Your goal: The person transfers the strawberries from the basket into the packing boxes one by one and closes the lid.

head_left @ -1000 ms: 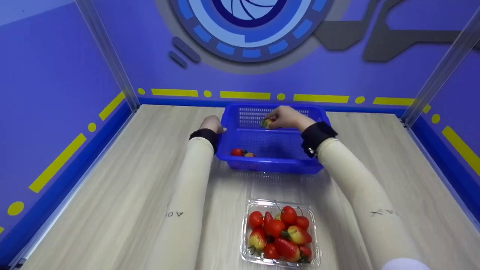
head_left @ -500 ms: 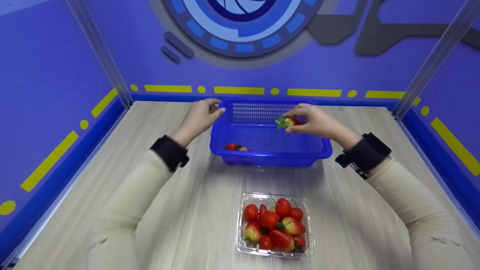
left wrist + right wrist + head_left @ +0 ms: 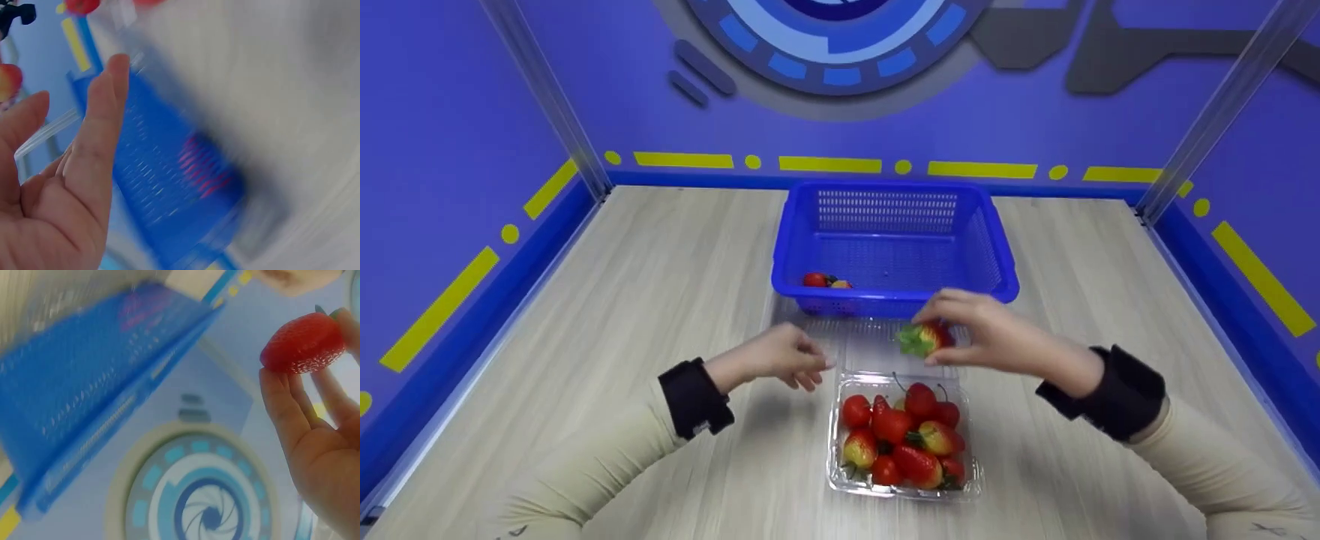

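Note:
In the head view my right hand (image 3: 997,334) pinches a strawberry (image 3: 934,339) with green leaves between thumb and fingers, above the space between the basket and the clear plastic box. The right wrist view shows that strawberry (image 3: 304,343) red and glossy at the fingertips. My left hand (image 3: 776,356) hovers left of the box, holding nothing, its fingers loosely bent. Several strawberries and cherries (image 3: 892,426) fill the clear clamshell box (image 3: 901,495). Its see-through lid (image 3: 870,349) lies folded back behind it, partly hidden by the right hand.
A blue perforated basket (image 3: 915,306) stands behind the box, near the back wall. A red fruit (image 3: 814,280) and a yellowish one (image 3: 841,284) lie in its front left corner. Blue panels (image 3: 450,150) enclose the wooden tabletop (image 3: 675,285) at back and sides.
My left hand has let go of the basket's left side and come nearer, beside the box. The right hand has lifted the strawberry out of the basket and brought it toward the box.

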The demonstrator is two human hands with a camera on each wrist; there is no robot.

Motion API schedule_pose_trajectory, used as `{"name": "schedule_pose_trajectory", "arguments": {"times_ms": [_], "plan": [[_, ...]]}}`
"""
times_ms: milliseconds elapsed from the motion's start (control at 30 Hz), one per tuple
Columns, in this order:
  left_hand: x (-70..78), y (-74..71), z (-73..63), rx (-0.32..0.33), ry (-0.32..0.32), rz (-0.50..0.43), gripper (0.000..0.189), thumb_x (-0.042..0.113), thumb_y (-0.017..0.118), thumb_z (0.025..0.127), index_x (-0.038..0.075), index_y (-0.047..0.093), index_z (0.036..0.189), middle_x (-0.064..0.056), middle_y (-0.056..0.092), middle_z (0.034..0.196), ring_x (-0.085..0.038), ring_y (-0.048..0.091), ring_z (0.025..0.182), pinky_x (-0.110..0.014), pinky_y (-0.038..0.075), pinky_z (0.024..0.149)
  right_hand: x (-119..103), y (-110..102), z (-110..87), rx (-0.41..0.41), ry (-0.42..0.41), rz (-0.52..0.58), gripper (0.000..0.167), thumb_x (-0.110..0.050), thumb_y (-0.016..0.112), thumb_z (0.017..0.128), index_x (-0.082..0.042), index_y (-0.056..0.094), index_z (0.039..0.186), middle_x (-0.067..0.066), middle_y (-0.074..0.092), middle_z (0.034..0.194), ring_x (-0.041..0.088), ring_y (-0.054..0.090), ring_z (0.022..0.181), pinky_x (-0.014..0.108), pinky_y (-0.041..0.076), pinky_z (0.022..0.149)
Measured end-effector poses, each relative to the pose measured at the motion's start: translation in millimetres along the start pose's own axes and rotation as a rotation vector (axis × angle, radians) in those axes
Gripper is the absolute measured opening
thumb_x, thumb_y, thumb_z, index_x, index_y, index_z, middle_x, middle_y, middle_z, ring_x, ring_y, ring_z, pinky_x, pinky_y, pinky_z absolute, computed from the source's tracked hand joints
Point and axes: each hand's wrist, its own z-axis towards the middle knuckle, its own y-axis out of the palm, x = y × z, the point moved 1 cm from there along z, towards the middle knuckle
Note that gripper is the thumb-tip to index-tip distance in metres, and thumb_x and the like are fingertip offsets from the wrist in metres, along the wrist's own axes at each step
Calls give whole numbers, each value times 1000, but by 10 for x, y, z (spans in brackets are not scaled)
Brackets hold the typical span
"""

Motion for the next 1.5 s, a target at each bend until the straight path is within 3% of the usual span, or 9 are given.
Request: {"name": "schedule_pose_trajectory", "arguments": {"times_ms": [133,300,533,633,867,1200,1500], "plan": [[-145,156,74,-44,-45,-60,36,24,68,99,-10,72,111,-26,78,100,-27,79,84,-37,66,78,-110,224,-25,-45,5,-43,36,-18,82,87,-3,70,117,8,70,105,16,63,89,29,59,77],[-212,259,160,-60,-45,-154,28,18,71,97,-8,74,105,-24,78,94,-10,73,65,-29,64,69,-201,502,-3,-71,-30,-113,38,-26,83,86,-4,73,115,8,69,104,20,66,92,33,61,83],[-309,344,181,-69,-49,-300,16,7,69,94,-8,72,99,0,72,73,-5,66,57,-17,57,56,-304,816,101,-99,-37,-197,38,-29,81,87,-5,74,116,9,68,104,21,68,94,32,61,85],[-330,383,175,-77,-69,-338,14,6,67,95,-7,71,100,1,70,71,-5,65,56,-16,57,55,-314,904,137,-142,-64,-206,37,-27,80,89,-5,74,117,8,67,104,20,67,93,30,60,85],[-343,391,159,-73,-94,-385,11,4,64,97,-5,68,101,-3,73,74,-7,67,58,-16,58,56,-274,988,180,-180,-85,-209,37,-26,79,89,-6,72,119,7,68,103,19,66,93,31,59,87],[-372,401,142,-77,-93,-435,9,4,62,98,-1,69,96,1,69,67,-7,67,57,-15,57,56,-277,1062,214,-212,-83,-224,39,-32,77,91,-9,71,122,5,68,107,18,68,97,29,60,88],[-375,394,118,-65,-81,-425,14,6,62,98,-5,68,103,2,69,68,-6,67,58,-16,58,57,-296,1050,218,-226,-75,-213,47,-35,76,91,-6,69,127,6,71,111,19,69,103,31,60,94]]}}
